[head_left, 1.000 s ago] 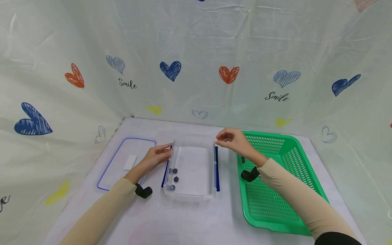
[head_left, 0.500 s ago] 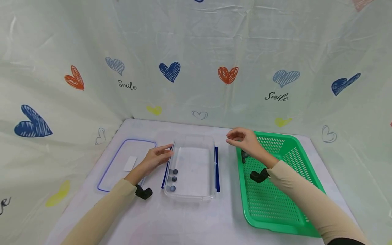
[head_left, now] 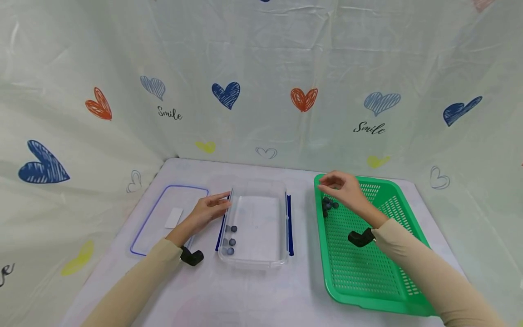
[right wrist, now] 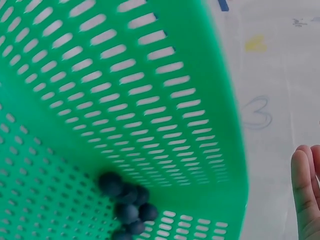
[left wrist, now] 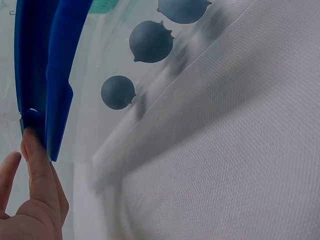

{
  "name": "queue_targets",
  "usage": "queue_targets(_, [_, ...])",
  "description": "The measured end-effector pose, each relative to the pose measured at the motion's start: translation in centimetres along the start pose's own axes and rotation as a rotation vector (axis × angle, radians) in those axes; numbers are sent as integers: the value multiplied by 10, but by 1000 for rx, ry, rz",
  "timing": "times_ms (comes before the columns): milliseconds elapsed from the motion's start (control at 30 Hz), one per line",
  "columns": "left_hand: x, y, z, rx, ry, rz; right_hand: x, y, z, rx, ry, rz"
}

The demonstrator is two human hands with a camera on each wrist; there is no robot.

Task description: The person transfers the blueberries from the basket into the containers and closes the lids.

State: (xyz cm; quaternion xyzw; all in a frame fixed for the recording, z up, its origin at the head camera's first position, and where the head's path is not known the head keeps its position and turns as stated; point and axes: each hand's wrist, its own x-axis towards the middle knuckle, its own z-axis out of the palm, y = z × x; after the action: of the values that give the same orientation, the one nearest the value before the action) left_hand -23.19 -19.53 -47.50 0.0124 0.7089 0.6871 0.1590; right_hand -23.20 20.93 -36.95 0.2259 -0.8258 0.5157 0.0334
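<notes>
Berries (head_left: 232,242) number three along the left wall of one clear box (head_left: 253,263), with one lid (head_left: 155,229) to its left, and at least six other berries (right wrist: 127,213) cluster toward the far left of one basket (head_left: 363,272). Since a second ago the right hand (head_left: 343,190) has moved from beside the box to above the basket, fingers bent, visibly grasping nothing; the left hand's (head_left: 205,211) straight fingers touch the box's blue latch (left wrist: 61,95). White cloth (head_left: 253,297) covers the desk before a heart-printed sheet (head_left: 261,50).

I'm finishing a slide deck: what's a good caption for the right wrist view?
Dark berries clustered inside a green perforated basket, the right hand at the frame's edge.
</notes>
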Motion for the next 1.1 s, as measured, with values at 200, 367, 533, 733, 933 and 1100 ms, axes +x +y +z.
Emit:
queue_targets(200, [0,-2,-1,-4,-2,-3,-6,7,-4,-23,21,5])
queue_targets(367, [-1,-1,-1,7,0,2,-11,10,-6,-48,38,25])
queue_targets(533, [-1,-2,-1,-8,0,3,-15,20,-8,-52,41,35])
queue_targets(733, [1,-3,-1,-10,1,-7,-20,49,-11,-50,28,61])
queue_targets(933, [1,-3,-2,-12,-16,-6,-25,68,-9,-64,24,70])
queue_targets(1100, [0,-2,0,-5,3,-9,-31,60,-5,-76,25,51])
